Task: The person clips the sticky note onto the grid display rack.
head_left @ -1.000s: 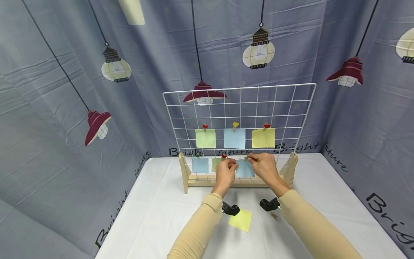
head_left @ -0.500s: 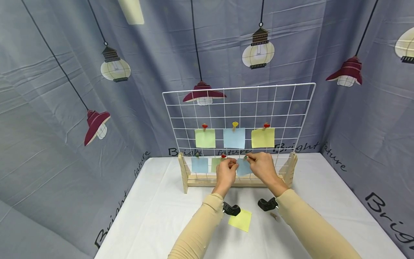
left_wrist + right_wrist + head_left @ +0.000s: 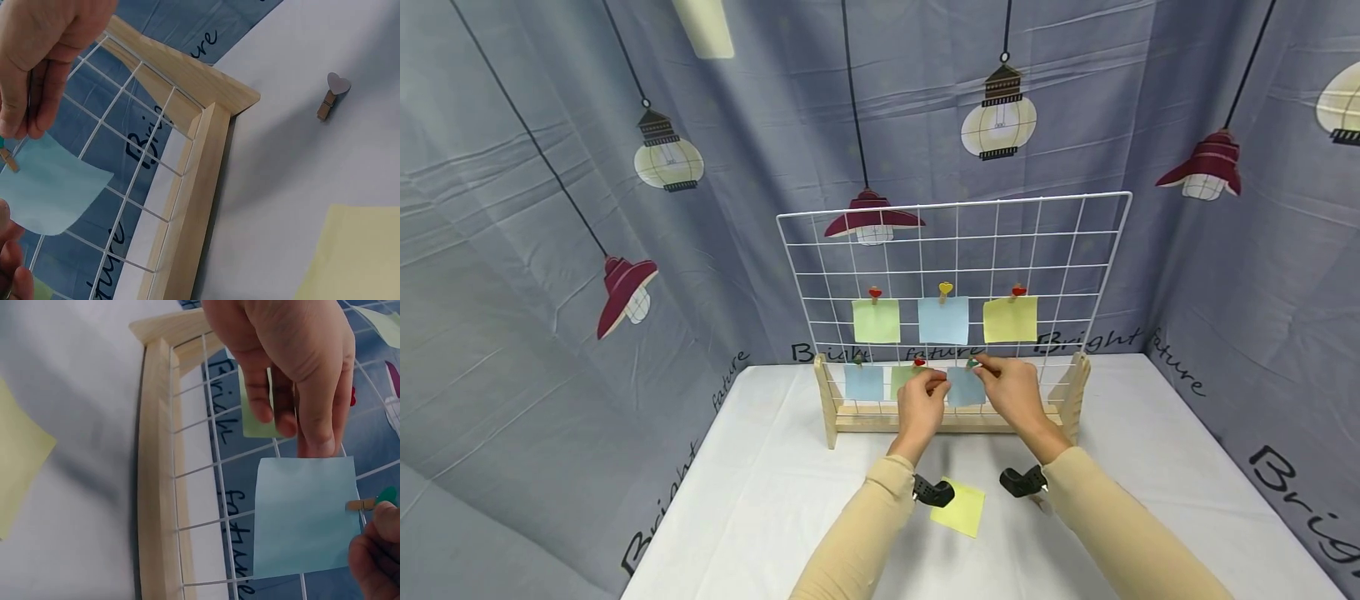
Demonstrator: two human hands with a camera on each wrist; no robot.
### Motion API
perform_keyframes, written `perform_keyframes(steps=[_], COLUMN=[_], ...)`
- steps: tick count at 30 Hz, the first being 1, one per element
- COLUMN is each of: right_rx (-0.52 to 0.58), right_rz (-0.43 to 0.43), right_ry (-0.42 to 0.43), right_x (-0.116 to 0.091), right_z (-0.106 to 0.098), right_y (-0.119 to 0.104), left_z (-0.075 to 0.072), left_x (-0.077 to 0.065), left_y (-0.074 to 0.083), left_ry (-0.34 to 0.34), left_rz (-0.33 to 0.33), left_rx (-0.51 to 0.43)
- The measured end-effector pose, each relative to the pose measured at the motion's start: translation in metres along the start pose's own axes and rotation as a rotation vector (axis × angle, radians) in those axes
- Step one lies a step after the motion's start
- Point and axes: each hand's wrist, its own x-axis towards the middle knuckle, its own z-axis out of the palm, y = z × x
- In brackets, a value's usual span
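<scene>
On the lower row of the white wire grid hangs a light blue note. Its left edge is pinched by my left hand, whose thumb and finger show in the right wrist view. My right hand pinches a small wooden clothespin with a green heart, at the note's top edge. The clothespin's jaws overlap the paper; whether they also grip the wire cannot be told. Left of my left hand, a green note is partly hidden.
The upper row holds a green note, a blue note and a yellow note, clipped. Lower left hangs another blue note. A yellow note and a heart clothespin lie on the white table.
My right hand has shifted slightly with the clothespin, and its green heart shows more clearly. My left hand stays at the note's edge, a touch lower.
</scene>
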Motion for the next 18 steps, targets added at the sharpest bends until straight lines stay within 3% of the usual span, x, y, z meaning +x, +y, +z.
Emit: perform_keyframes(steps=[13,18], right_rx=[0.021,0.043], right_rz=[0.037,0.027], right_ry=[0.029,0.043], right_x=[-0.008,-0.014], right_z=[-0.004,-0.008], right_y=[0.002,0.001], left_z=[-0.012,-0.018], left_x=[-0.01,-0.013], left_y=[0.0,0.002], left_ry=[-0.008,-0.015], left_rz=[0.013,0.05], left_rx=[-0.029,-0.043])
